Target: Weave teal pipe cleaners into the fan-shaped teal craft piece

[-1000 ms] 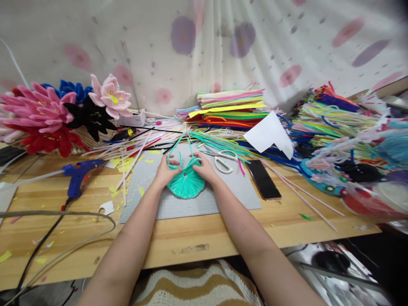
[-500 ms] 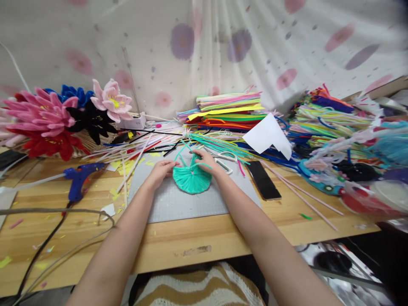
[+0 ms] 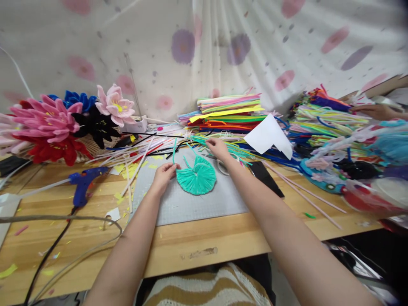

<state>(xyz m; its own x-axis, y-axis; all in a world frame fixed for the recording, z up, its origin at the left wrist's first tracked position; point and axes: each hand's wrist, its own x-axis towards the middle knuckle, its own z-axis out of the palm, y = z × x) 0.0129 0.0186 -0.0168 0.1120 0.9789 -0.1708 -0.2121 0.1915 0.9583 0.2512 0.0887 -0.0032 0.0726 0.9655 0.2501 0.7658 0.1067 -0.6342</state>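
Note:
A round, fan-like green piece made of pipe cleaners (image 3: 199,176) lies in the middle, with a gap in its upper left and a few loose ends sticking up. My left hand (image 3: 165,174) pinches its left edge, where one green strand stands upright. Beyond the piece, my right hand (image 3: 218,148) reaches over the loose green pipe cleaners (image 3: 196,139), its fingertips closed on one of them. Under the work is a grey cutting mat (image 3: 204,208). White-handled scissors (image 3: 223,168) lie partly hidden beneath my right wrist.
A blue glue gun (image 3: 83,182) and its cables lie left. Fuzzy flowers (image 3: 47,119) stand behind it. Stacked pipe cleaners (image 3: 228,112), white paper (image 3: 267,134) and a phone (image 3: 267,180) are further right. Another person's hand (image 3: 374,111) shows at the far right.
My right hand has left the green piece and moved up and away to the loose pipe cleaners. The piece now lies flatter, still held by my left hand. Another person's hand has appeared at right.

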